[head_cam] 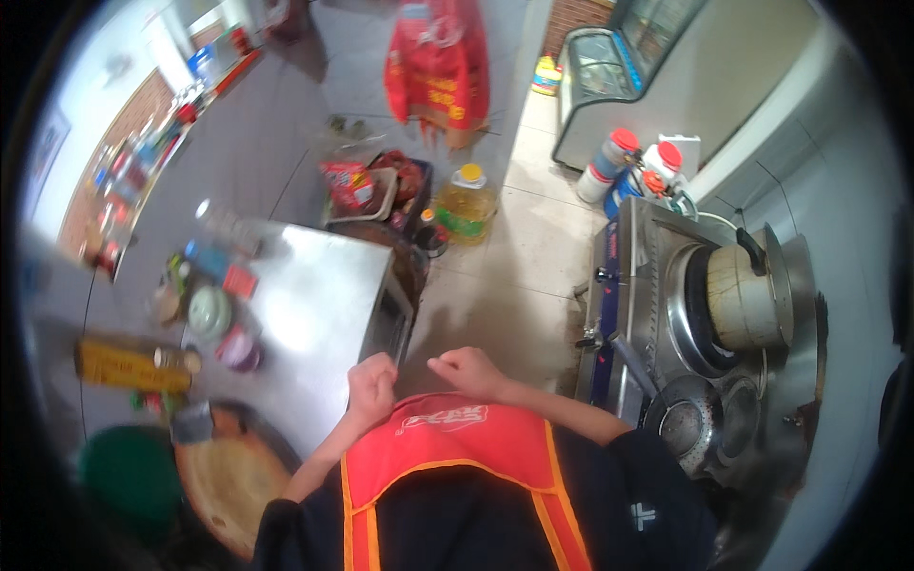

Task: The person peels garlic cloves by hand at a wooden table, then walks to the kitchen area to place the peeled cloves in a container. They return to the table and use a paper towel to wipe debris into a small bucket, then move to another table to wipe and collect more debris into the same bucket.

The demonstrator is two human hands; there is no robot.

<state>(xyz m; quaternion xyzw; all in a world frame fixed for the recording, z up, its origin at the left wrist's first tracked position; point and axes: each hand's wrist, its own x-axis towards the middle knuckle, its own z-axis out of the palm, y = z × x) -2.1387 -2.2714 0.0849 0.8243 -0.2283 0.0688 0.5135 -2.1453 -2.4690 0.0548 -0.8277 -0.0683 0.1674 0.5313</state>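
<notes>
My left hand (372, 389), curled into a loose fist, is held in front of the red apron (457, 435) with orange trim. Near it is the right edge of a shiny metal worktop (321, 285). My right hand (468, 372) is at the apron's upper edge, its fingers curled and its thumb side turned to the left. A small gap separates the two hands. No object shows in either one, though the insides of both fists are hidden.
To the right stands a stainless-steel stove (635, 285) with a large pot (746, 296) and a perforated ladle (682, 421). An oil jug (465, 203) stands on the tiled floor ahead. At left are jars, a green bucket (128, 478) and a round wooden chopping board (228, 478).
</notes>
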